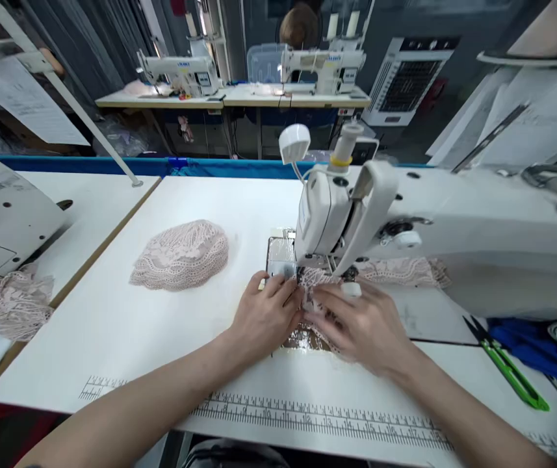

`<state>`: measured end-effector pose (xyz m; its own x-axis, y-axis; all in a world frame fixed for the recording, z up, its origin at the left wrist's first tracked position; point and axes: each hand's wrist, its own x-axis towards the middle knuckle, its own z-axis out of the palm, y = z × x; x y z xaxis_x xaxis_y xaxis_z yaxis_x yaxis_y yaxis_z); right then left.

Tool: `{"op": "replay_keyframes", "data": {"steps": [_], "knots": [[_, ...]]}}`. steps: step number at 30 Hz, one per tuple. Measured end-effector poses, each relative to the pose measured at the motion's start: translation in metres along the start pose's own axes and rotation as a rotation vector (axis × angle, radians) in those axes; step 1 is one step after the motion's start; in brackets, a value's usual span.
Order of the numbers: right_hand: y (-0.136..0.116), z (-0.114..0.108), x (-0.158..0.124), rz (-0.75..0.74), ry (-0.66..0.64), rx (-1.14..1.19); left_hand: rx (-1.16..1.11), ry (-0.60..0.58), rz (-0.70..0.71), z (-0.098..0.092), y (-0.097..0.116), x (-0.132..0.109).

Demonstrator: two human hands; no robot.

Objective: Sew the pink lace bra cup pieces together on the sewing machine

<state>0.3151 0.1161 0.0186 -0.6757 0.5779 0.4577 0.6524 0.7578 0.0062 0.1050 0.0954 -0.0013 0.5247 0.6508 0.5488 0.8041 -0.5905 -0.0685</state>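
Your left hand (268, 309) has its fingers bent together beside the needle area of the white sewing machine (324, 211), at the edge of the pale pink lace (313, 277). Your right hand (363, 318) spreads over that lace, fingers partly bent. Whether either grip pinches it or only presses, I cannot tell. The lace lies between your 2 hands, under the machine's head. On the white surface (112, 338), a lace pile (181, 255) sits well to your left; green snips (512, 374) lie right.

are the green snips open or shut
Open: the green snips lie on the white tabletop with their two dark blade tips apart, a gap showing between them.
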Motion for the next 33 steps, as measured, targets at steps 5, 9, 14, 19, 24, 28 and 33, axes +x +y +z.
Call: {"op": "replay_keyframes", "data": {"steps": [5,9,14,19,24,28,33], "knots": [[-0.013,-0.005,-0.003,0.110,-0.187,0.141,-0.198,-0.022,0.016,0.005,-0.006,0.002],[-0.009,-0.003,-0.004,0.224,-0.211,0.278,-0.354,-0.135,-0.058,-0.002,-0.010,0.004],[-0.004,0.000,-0.001,0.352,-0.194,0.450,-0.389,-0.269,-0.146,-0.005,-0.011,0.013],[0.000,0.009,-0.002,0.328,-0.203,0.434,-0.414,-0.336,-0.204,-0.002,-0.016,0.024],[0.003,0.011,-0.002,0.274,0.004,0.309,-0.688,-0.369,-0.274,-0.004,-0.032,0.032],[0.004,0.012,0.001,0.227,0.164,0.217,-0.881,-0.400,-0.334,-0.003,-0.041,0.037],[0.005,0.017,0.002,0.211,0.217,0.163,-0.825,-0.385,-0.265,-0.002,-0.041,0.037]]}}
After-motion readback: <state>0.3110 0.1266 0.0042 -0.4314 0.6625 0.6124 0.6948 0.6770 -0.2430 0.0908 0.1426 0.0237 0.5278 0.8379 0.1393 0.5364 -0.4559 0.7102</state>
